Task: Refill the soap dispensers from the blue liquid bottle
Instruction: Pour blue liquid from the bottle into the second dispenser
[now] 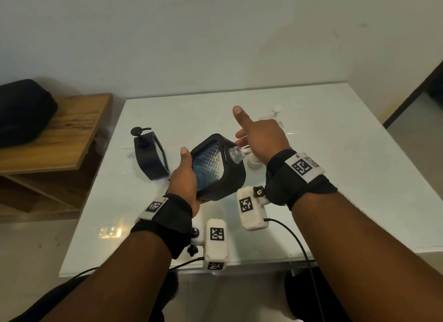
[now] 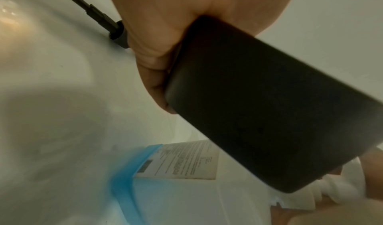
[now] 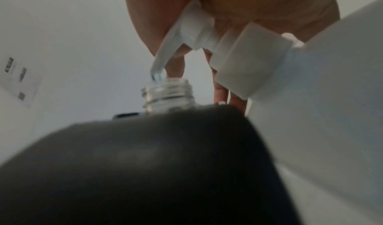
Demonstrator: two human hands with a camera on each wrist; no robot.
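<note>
Black soap dispenser, pump off, tilted above the desk, clear threaded neck aimed at the white pump spout of the blue liquid bottle; spout tip sits right at the neck opening. Left hand grips the dispenser body from its left side, fingers wrapped round it. Right hand presses on the white pump head, index finger stretched out straight, other fingers hidden. Second black dispenser stands left of the held one, pump on. Wooden shelf further left, dark bag on it.
</note>
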